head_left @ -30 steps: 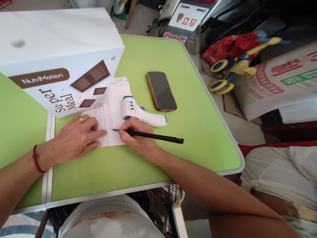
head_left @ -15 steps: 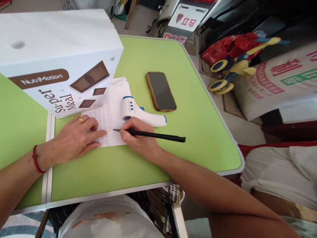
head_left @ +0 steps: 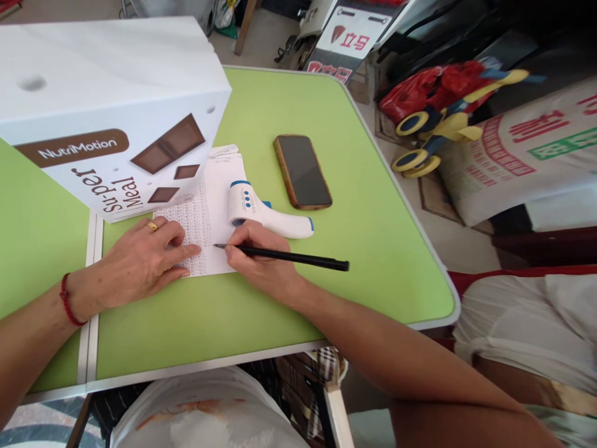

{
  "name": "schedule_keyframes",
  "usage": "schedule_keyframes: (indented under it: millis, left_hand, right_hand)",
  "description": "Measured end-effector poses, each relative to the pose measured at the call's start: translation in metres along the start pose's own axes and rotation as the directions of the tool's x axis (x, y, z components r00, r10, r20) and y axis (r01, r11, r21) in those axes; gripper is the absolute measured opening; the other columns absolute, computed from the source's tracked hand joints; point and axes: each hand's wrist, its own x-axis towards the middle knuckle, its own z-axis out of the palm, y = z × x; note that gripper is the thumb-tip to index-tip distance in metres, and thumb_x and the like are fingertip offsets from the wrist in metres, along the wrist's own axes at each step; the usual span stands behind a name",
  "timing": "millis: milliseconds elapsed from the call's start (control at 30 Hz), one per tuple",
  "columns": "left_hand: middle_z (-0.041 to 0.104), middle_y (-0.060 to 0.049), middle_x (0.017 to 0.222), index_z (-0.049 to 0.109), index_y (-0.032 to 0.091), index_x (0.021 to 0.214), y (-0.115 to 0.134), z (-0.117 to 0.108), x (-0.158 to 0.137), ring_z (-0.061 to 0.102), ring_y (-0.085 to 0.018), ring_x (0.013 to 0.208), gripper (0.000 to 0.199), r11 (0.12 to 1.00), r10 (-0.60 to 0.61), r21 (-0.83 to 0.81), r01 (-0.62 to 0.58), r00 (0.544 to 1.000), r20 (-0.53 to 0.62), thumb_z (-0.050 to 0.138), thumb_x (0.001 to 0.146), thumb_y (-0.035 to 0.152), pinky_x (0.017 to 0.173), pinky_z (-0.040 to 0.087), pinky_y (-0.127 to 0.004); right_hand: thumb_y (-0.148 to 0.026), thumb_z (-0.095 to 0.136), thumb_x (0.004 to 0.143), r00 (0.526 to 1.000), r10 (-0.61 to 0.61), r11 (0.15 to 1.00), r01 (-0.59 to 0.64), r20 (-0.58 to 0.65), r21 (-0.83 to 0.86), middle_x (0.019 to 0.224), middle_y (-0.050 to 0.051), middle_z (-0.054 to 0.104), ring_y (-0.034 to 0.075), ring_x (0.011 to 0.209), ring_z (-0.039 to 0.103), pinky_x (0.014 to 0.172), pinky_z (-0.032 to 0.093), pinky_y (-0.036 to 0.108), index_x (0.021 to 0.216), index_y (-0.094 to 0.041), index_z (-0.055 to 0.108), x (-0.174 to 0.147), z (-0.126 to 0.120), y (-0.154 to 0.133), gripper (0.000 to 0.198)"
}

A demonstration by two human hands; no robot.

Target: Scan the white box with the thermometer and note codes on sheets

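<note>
My right hand (head_left: 263,261) grips a black pen (head_left: 298,256), its tip on or just over the paper (head_left: 219,214). Dense rows of handwriting cover the left part of that sheet; the strip by the pen tip is blank. Flat on the written part lies my left hand (head_left: 149,252), index finger stretched out toward the pen tip and other fingers loosely bent, holding nothing. A white and blue infrared thermometer (head_left: 273,219) rests on the paper's right edge, just beyond my right hand. The large white NutriMotion box (head_left: 116,112) stands at the paper's upper left and hides part of it.
A phone in a brown case (head_left: 304,171) lies right of the thermometer on the green table (head_left: 382,249). Beyond the table's right edge are a printed sack (head_left: 522,149), a yellow-blue wheeled toy (head_left: 436,137) and a red bag (head_left: 420,93). Part of another person (head_left: 527,323) shows at right.
Hardly anything differs. The pen has shifted very slightly in my right hand; my left hand stays in place on the paper.
</note>
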Motion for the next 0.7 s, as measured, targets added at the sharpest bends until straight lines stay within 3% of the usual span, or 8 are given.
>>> schedule_keyframes:
  millis: [167,300,400,500,600,700]
  left_hand:
    - [0.058,-0.009,0.098,0.064,0.020,0.118,0.000,0.000,0.000,0.051,-0.023,0.080,0.024,1.000,-0.003,-0.006,0.003,1.000,0.007,0.055,0.097,0.030,0.074,0.044,-0.037]
    - [0.058,-0.009,0.099,0.063,0.021,0.119,0.000,-0.001,-0.001,0.051,-0.023,0.081,0.025,1.000,-0.014,-0.007,0.015,0.999,0.034,0.051,0.099,0.030,0.075,0.045,-0.038]
    - [0.058,-0.010,0.100,0.063,0.020,0.118,0.000,-0.001,-0.001,0.052,-0.023,0.082,0.025,1.000,-0.017,-0.004,0.017,0.999,0.032,0.049,0.100,0.029,0.076,0.045,-0.038]
    - [0.058,-0.010,0.100,0.063,0.019,0.117,0.001,-0.003,-0.001,0.052,-0.023,0.082,0.023,1.000,-0.014,0.005,0.013,1.000,0.020,0.052,0.098,0.027,0.076,0.046,-0.039]
    - [0.058,-0.009,0.100,0.063,0.019,0.116,0.002,-0.004,-0.002,0.051,-0.023,0.081,0.022,1.000,-0.016,0.019,0.016,1.000,0.016,0.056,0.096,0.026,0.076,0.046,-0.039]
    - [0.058,-0.009,0.099,0.063,0.019,0.116,0.002,-0.004,-0.003,0.052,-0.023,0.082,0.022,1.000,-0.019,0.024,0.019,1.000,0.002,0.058,0.095,0.025,0.075,0.046,-0.038]
  right_hand:
    - [-0.016,0.054,0.081,0.977,-0.177,0.983,0.169,-0.117,-0.077,0.061,-0.005,0.057,0.010,0.052,0.051,0.051,0.043,0.024,0.074,-0.022,0.056,-0.001,-0.006,-0.004,0.010]
    - [-0.012,0.055,0.087,0.900,-0.427,0.893,0.405,-0.084,-0.197,0.077,0.000,0.067,0.012,0.066,0.063,0.060,0.051,0.025,0.092,-0.022,0.062,0.003,-0.009,0.001,0.012]
    - [-0.012,0.056,0.090,0.842,-0.538,0.789,0.513,0.023,-0.338,0.082,0.003,0.068,0.013,0.072,0.065,0.063,0.053,0.024,0.097,-0.020,0.063,0.006,-0.012,0.008,0.013]
    - [-0.014,0.052,0.094,0.797,-0.574,0.627,0.576,0.189,-0.525,0.085,0.004,0.069,0.014,0.074,0.065,0.060,0.050,0.023,0.102,-0.019,0.064,0.007,-0.018,0.012,0.015]
    - [-0.010,0.041,0.097,0.747,-0.558,0.455,0.639,0.361,-0.620,0.085,0.006,0.069,0.016,0.073,0.063,0.059,0.047,0.026,0.104,-0.015,0.065,0.006,-0.023,0.011,0.025]
    - [-0.006,0.037,0.097,0.737,-0.500,0.393,0.661,0.455,-0.639,0.086,0.008,0.067,0.018,0.075,0.061,0.060,0.045,0.028,0.103,-0.013,0.065,0.007,-0.025,0.009,0.030]
